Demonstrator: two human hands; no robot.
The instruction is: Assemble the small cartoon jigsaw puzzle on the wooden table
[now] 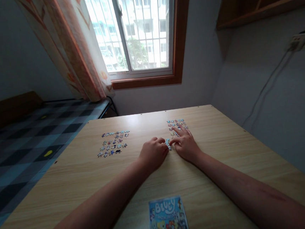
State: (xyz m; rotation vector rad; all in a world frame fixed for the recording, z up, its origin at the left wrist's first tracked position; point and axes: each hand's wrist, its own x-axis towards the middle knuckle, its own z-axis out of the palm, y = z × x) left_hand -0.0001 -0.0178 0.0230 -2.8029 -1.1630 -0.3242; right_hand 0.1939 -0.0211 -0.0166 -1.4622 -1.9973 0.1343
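Near the middle of the table, a small cluster of light-blue jigsaw pieces (168, 143) lies between my two hands. My left hand (154, 152) rests at its left side, fingers curled and closed at the edge of the pieces; its fingertips are partly hidden. On the other side, my right hand (185, 144) has its fingers spread, with the index finger reaching the cluster. The other fingers of that hand lie over a group of loose jigsaw pieces (176, 121) set in rows, covering some of them.
More loose jigsaw pieces (113, 142) lie in rows at the left of the wooden table (122, 192). A blue "Bluey" picture sheet or box (168, 218) lies at the near edge. A bed (44, 127) stands left; a window (145, 29) is behind.
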